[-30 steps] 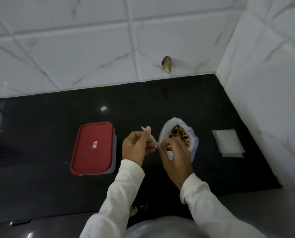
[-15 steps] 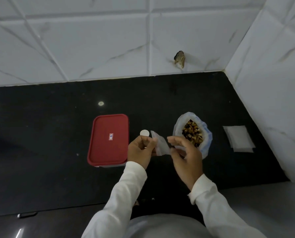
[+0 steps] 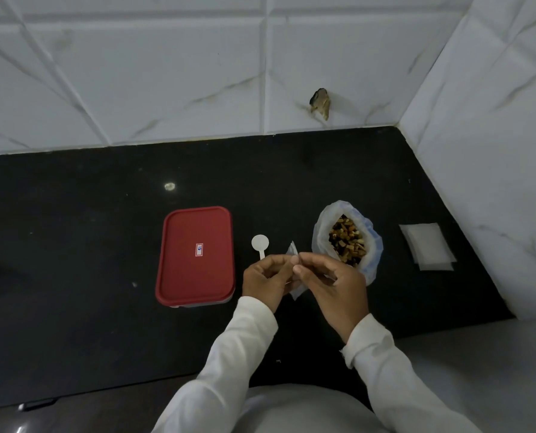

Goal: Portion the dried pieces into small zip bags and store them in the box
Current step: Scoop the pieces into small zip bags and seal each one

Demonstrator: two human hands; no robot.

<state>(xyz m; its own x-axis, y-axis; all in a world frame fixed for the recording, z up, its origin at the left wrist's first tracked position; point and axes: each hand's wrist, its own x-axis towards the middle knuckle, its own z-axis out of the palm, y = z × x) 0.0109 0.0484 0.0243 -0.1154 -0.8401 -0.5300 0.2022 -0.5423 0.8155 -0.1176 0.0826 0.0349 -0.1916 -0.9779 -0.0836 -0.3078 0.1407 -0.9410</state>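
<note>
Both grips, left hand (image 3: 265, 281), right hand (image 3: 332, 284), pinch small zip bag (image 3: 292, 250).

Red box lid (image 3: 195, 254) with a small white label, black tabletop (image 3: 73, 245), white grey-veined wall tiles (image 3: 135, 73), white spoon (image 3: 260, 244), white sleeves (image 3: 238, 354).
</note>
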